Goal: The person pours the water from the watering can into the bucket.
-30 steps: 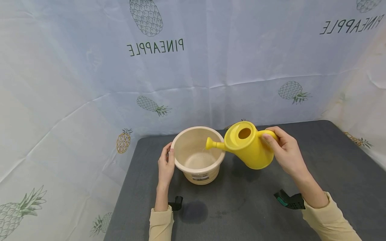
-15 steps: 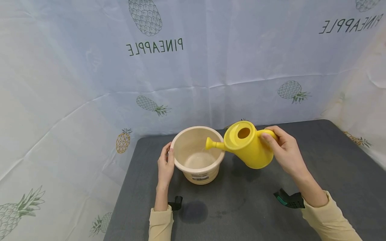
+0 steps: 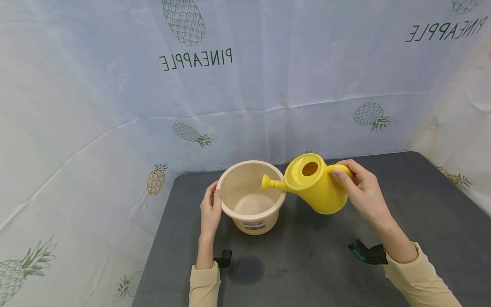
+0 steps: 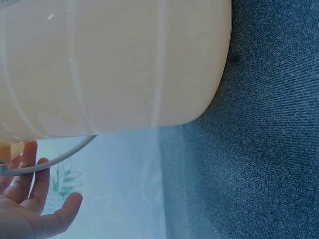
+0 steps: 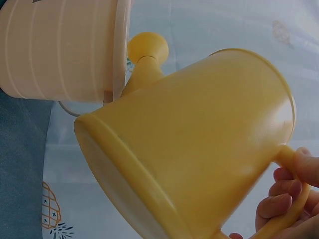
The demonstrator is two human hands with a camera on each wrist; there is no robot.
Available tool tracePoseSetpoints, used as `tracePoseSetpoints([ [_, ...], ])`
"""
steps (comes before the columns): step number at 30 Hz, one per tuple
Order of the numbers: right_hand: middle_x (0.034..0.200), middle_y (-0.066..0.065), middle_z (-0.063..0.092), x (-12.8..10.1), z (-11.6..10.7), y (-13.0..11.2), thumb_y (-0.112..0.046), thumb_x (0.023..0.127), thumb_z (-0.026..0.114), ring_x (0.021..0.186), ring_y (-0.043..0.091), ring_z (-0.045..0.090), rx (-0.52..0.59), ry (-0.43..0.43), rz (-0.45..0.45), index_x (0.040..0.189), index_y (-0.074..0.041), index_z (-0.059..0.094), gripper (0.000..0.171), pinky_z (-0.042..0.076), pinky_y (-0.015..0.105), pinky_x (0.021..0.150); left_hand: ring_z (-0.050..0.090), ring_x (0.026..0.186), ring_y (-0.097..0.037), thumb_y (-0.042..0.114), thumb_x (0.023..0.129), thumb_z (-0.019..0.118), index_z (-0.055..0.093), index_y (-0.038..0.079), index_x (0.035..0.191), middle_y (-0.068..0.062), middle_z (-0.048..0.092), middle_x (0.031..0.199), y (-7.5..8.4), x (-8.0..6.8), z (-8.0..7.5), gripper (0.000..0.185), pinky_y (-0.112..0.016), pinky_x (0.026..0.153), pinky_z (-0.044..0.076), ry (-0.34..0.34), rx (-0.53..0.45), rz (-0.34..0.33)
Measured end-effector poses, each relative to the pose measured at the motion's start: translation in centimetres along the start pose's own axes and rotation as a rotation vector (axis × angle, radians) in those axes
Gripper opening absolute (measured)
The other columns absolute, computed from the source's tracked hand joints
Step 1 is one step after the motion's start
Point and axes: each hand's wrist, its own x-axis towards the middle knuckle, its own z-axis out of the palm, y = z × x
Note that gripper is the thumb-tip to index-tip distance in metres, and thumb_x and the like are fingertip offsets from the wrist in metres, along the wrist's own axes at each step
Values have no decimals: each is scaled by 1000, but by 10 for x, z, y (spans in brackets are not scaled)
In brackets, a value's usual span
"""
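Pouring: right hand (image 3: 362, 192) grips tilted yellow watering can (image 3: 314, 187), spout over beige bucket (image 3: 251, 198); left hand (image 3: 211, 209), fingers straight, steadies rim. Next: hold tilt steady.

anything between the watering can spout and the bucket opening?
Nothing visible. The right hand grips the handle of the yellow watering can, tilted so its spout reaches over the rim of the beige bucket. The left hand rests on the bucket's outer side, away from the spout.

Pale yellow long sleeves (image 3: 418, 277), bare hands, a black wrist strap (image 3: 369, 254) with green trim.
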Motion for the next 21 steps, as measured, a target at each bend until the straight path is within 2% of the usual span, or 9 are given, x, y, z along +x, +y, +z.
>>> tracePoseSetpoints([
  [3,86,2,56,0,0,0,-8,94,55,71,14,49,-1,-1,-3,105,-1,59,15,42,17,61,55,109,-36,9,99,43,44,-8,132,-26,53,123,0,0,0,37,-20,79,46,1,-2,1],
  [6,88,1,57,0,0,-1,-8,94,55,72,13,50,-5,-2,-6,106,-1,60,15,42,16,63,55,108,-37,10,99,43,45,-8,132,-26,53,123,0,0,0,37,-15,77,44,1,-6,4],
  [18,86,3,56,1,0,-4,-9,94,55,70,14,49,-9,-9,4,106,-1,59,15,42,17,61,56,105,-40,10,100,42,44,-9,132,-27,53,122,0,1,0,37,-16,73,46,-1,-7,-1],
  [21,87,3,56,1,0,-4,-10,94,55,71,14,49,-14,-9,5,106,-1,59,16,42,17,61,57,103,-41,10,100,42,43,-9,132,-27,53,122,0,1,-1,38,-26,75,50,-3,-7,-3],
])
